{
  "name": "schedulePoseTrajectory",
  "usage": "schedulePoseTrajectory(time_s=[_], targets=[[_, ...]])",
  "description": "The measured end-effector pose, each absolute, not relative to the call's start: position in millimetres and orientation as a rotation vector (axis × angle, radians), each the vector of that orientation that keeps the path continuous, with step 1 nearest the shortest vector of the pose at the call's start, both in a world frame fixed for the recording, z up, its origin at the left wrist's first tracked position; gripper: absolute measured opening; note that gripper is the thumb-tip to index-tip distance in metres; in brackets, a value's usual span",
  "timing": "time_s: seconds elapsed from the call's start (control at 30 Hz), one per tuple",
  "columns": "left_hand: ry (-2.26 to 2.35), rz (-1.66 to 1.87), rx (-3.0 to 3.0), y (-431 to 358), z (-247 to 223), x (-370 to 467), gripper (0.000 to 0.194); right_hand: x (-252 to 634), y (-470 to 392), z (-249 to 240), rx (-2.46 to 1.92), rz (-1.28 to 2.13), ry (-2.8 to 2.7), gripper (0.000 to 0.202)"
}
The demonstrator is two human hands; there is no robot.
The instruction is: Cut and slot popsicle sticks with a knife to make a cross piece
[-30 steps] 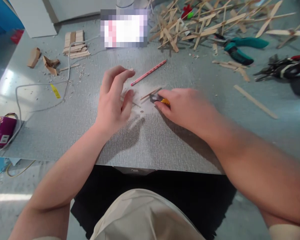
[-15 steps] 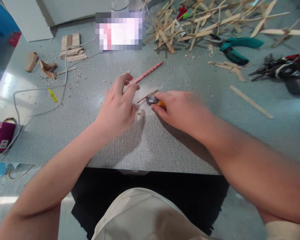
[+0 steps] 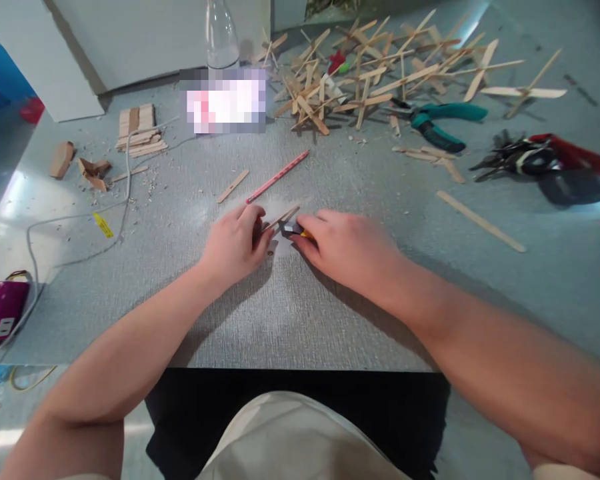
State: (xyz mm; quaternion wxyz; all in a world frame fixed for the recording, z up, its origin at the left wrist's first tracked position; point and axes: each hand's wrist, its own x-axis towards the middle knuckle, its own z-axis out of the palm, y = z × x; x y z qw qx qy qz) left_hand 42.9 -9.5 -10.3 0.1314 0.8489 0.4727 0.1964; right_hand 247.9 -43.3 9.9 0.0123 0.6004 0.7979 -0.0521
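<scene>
While the left hand [image 3: 234, 247] is pinching a narrow wooden strip [image 3: 281, 218] between its nearly closed thumb and fingers, the right hand [image 3: 347, 247] is curling closely around a cutter [image 3: 292, 228]. The strip is extending from the left fingertips over the near-middle part of the table [image 3: 260, 333], and the tip of the cutter is pointing toward it from just beside. Whether the blade is touching the strip, the view is not showing clearly.

Status of the pieces: numerous sticks are already forming joined crosses in a pile [image 3: 405, 81] at the far right. Work on the strip in hand appears to be continuing, judging by the cutter's position. A short stick with a small dark slot [image 3: 233, 187] is lying beside the pencil [image 3: 280, 176], apart from the crosses. A stack of flat sticks [image 3: 137, 130] at the far left and a single long stick [image 3: 480, 221] on the right are lying unjoined. Pliers [image 3: 450, 112] are resting near the pile, with neither hand gripping them.
</scene>
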Motion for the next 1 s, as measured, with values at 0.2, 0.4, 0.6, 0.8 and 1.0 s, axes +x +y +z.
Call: schedulePoseTrajectory(time_s=[0.2, 0.4, 0.6, 0.8, 1.0], targets=[[1.337, 0.568, 2.581, -11, -11, 41, 0.019, 245, -45, 9, 1.864, -0.142, 2.516, 0.032], [1.374, 0.496, 2.551, -13, -10, 43, 0.028, 242, -45, 8, 1.875, -0.141, 2.541, 0.031], [1.419, 0.402, 2.62, -15, -11, 45, 0.035, 241, -43, 9, 1.913, -0.185, 2.481, 0.036], [1.469, 0.306, 2.671, -13, -11, 47, 0.034, 241, -37, 7, 1.972, -0.175, 2.464, 0.036], [1.474, 0.314, 2.619, -12, -9, 49, 0.03, 241, -31, 6, 1.981, -0.192, 2.457, 0.042]])
